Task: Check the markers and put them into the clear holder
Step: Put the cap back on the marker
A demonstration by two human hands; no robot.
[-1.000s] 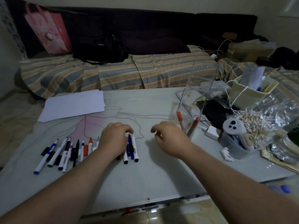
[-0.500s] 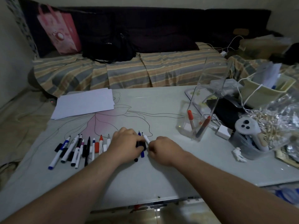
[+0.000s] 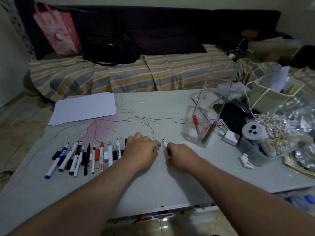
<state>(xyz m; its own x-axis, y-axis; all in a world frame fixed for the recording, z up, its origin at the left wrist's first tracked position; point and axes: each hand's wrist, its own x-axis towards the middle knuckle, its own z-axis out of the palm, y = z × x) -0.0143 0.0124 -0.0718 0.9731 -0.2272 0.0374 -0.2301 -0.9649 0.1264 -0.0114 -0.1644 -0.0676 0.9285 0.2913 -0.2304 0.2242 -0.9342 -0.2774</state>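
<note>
Several markers (image 3: pixel 88 155) lie in a row on the pale table (image 3: pixel 153 188) at the left, some uncapped with loose caps among them. My right hand (image 3: pixel 180 155) is closed around a white marker (image 3: pixel 164 144) whose dark uncapped tip points away from me. My left hand (image 3: pixel 141 150) rests palm down just left of it, fingertips close to the marker; what lies under it is hidden. The clear holder (image 3: pixel 204 126) stands to the right with two red markers (image 3: pixel 196 124) leaning inside.
White paper sheets (image 3: pixel 83 108) lie at the back left. The right side is crowded: a white charger (image 3: pixel 230 137), a white controller (image 3: pixel 255 133), a bag of wooden pegs (image 3: pixel 281 128), a green basket (image 3: pixel 272 94). A striped couch (image 3: pixel 136 74) is behind.
My right hand came left from the holder and took the white marker beside my left hand. The marker is now uncapped and apart from my left hand.
</note>
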